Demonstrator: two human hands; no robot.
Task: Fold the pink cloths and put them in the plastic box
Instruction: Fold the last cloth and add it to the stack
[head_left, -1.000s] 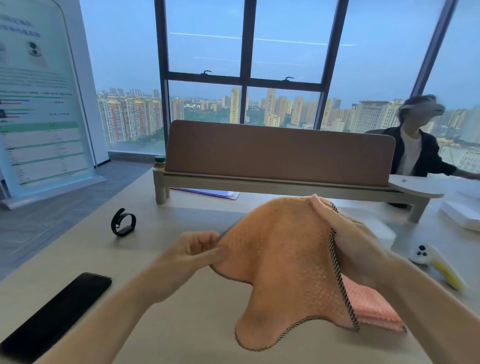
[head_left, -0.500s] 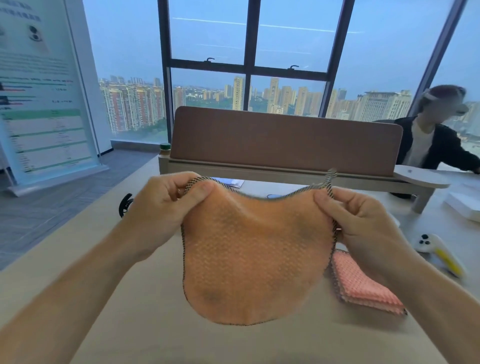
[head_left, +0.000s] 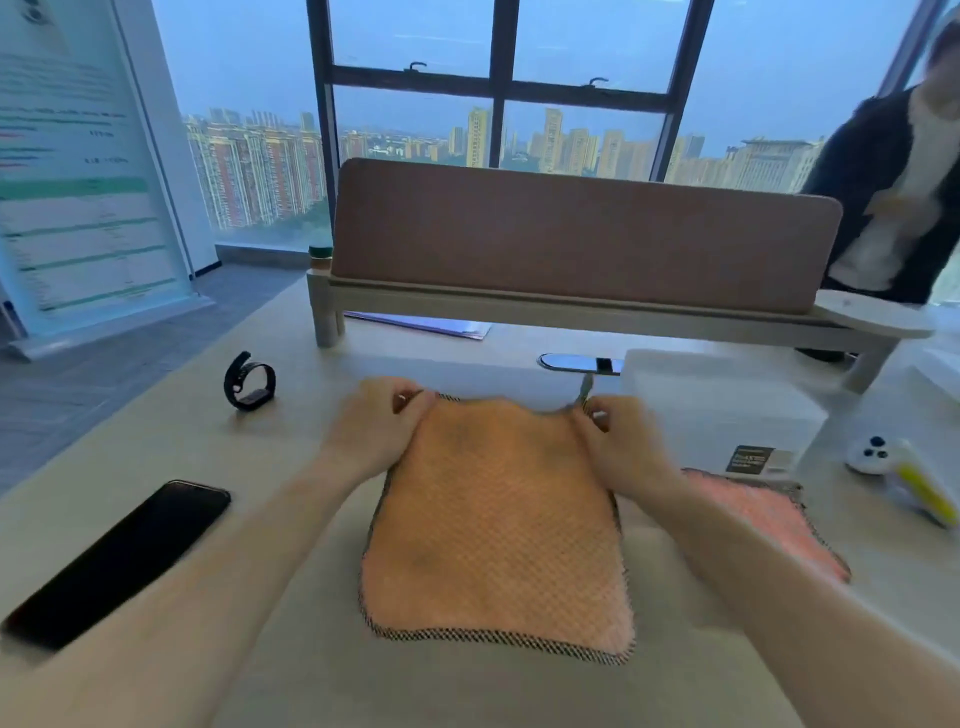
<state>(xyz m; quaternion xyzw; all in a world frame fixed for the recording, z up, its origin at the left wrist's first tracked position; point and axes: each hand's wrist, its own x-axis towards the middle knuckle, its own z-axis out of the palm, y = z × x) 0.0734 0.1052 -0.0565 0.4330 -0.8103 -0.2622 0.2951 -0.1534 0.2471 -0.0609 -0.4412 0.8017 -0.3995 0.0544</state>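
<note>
A pink-orange cloth (head_left: 493, 535) with a dark stitched border lies spread flat on the table in front of me. My left hand (head_left: 371, 426) pinches its far left corner and my right hand (head_left: 618, 441) pinches its far right corner. To the right, a second pink cloth (head_left: 753, 519) lies partly under my right forearm. Behind that cloth stands the white plastic box (head_left: 717, 405), with a dark label on its near side.
A black phone (head_left: 119, 561) lies at the near left and a black wristband (head_left: 249, 382) further back. A white and yellow controller (head_left: 904, 473) sits at the right. A brown divider (head_left: 582, 234) on a stand crosses the table's back; a person (head_left: 898, 187) stands beyond it.
The cloth was held up in the air by its two top corners; now it lies spread flat on the table, both hands still on its far corners.
</note>
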